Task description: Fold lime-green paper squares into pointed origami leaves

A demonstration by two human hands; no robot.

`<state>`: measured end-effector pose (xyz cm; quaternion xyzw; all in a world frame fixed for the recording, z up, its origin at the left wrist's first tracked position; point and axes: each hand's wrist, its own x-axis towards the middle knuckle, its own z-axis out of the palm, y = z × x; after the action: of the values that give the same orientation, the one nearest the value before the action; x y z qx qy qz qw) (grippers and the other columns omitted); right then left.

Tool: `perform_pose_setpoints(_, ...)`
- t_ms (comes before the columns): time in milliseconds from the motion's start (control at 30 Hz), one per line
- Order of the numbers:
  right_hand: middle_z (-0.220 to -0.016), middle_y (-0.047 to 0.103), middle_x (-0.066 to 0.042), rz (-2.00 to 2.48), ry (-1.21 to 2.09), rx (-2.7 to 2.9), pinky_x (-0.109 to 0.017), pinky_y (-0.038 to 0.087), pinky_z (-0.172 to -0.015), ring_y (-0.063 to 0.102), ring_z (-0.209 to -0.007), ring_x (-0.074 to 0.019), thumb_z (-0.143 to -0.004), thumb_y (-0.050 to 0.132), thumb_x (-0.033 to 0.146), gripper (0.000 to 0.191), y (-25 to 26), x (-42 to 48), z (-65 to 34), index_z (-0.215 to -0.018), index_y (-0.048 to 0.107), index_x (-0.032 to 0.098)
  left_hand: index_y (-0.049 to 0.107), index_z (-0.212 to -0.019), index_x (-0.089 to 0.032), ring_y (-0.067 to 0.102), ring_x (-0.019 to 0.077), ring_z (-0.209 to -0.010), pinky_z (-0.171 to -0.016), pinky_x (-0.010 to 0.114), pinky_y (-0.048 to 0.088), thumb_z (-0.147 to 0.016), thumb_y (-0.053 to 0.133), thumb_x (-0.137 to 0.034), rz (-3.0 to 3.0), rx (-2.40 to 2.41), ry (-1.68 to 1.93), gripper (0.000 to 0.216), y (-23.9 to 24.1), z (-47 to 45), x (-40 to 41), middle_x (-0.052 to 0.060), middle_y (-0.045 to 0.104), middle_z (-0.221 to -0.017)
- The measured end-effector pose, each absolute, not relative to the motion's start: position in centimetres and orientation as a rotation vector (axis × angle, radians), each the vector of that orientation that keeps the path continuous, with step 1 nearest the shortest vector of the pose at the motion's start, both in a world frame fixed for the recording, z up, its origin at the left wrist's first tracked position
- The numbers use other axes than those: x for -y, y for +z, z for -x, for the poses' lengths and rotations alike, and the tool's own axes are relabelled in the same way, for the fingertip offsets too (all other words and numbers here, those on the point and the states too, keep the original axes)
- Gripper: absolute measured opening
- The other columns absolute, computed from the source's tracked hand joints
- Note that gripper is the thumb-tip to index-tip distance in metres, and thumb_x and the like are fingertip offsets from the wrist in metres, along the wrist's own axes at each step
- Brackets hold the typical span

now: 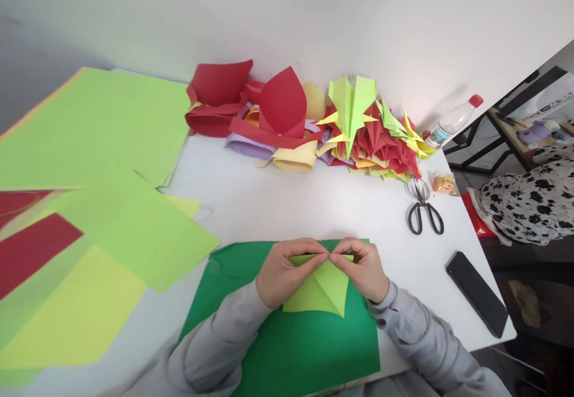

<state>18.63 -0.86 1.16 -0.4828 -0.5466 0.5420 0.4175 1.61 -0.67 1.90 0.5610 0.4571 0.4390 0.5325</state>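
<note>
Left hand (287,272) and right hand (364,270) angle inward, fingertips basically meeting. Both've got the lime paper (309,296) pinched.

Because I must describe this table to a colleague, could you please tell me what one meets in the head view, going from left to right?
Large light green sheet → left hand → right hand → black-handled scissors → black oblong object.
</note>
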Motion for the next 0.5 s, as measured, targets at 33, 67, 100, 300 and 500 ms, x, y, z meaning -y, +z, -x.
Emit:
perform_pose_setpoints(33, -0.064, 0.062, 0.001, 1.218, 1.355, 1.369, -0.024, 0.045, -0.057, 0.054, -0.059, -0.0116, -0.071, 0.073, 0.036, 0.019, 1.14, 0.85, -18.61, -0.066, 0.065, 0.019, 0.072, -0.065, -0.016, 0.064, 0.0177, -0.064, -0.063, 0.027, 0.052, -0.074, 0.067, -0.028, -1.340, -1.092, 1.040, 0.016, 1.99, -1.58, 0.64, 0.006, 0.072, -0.070)
perform_pose_setpoints(67, -0.063, 0.062, 0.001, 1.225, 1.350, 1.363, -0.024, 0.044, -0.056, 0.053, -0.058, -0.0114, -0.070, 0.073, 0.036, 0.019, 1.12, 0.83, -18.60, -0.065, 0.065, 0.019, 0.072, -0.065, -0.016, 0.064, 0.0176, -0.064, -0.063, 0.026, 0.052, -0.074, 0.067, -0.028, -1.340, -1.093, 1.034, 0.016, 2.07, -1.55, 0.62, 0.006, 0.071, -0.070)
perform_pose_setpoints(100, -0.063, 0.061, 0.001, 1.231, 1.347, 1.355, -0.024, 0.043, -0.055, 0.052, -0.057, -0.0111, -0.069, 0.074, 0.036, 0.020, 1.09, 0.82, -18.58, -0.065, 0.065, 0.019, 0.072, -0.064, -0.015, 0.064, 0.0176, -0.064, -0.063, 0.026, 0.052, -0.074, 0.066, -0.028, -1.340, -1.097, 1.031, 0.017, 2.12, -1.52, 0.59, 0.006, 0.071, -0.070)
perform_pose_setpoints(300, -0.058, 0.057, 0.002, 1.264, 1.372, 1.273, -0.022, 0.036, -0.049, 0.045, -0.052, -0.0086, -0.065, 0.077, 0.036, 0.024, 1.07, 0.71, -18.42, -0.060, 0.061, 0.018, 0.072, -0.064, -0.015, 0.064, 0.0175, -0.064, -0.062, 0.026, 0.051, -0.073, 0.066, -0.029, -1.330, -1.106, 1.012, 0.018, 1.90, -1.31, 0.42, 0.006, 0.071, -0.068)
perform_pose_setpoints(500, -0.057, 0.057, 0.002, 1.270, 1.367, 1.242, -0.022, 0.037, -0.049, 0.047, -0.053, -0.0093, -0.062, 0.078, 0.035, 0.025, 1.19, 0.66, -18.30, -0.058, 0.060, 0.018, 0.072, -0.064, -0.015, 0.064, 0.0172, -0.064, -0.062, 0.026, 0.051, -0.073, 0.065, -0.028, -1.333, -1.097, 1.013, 0.017, 1.68, -1.33, 0.14, 0.005, 0.071, -0.068)
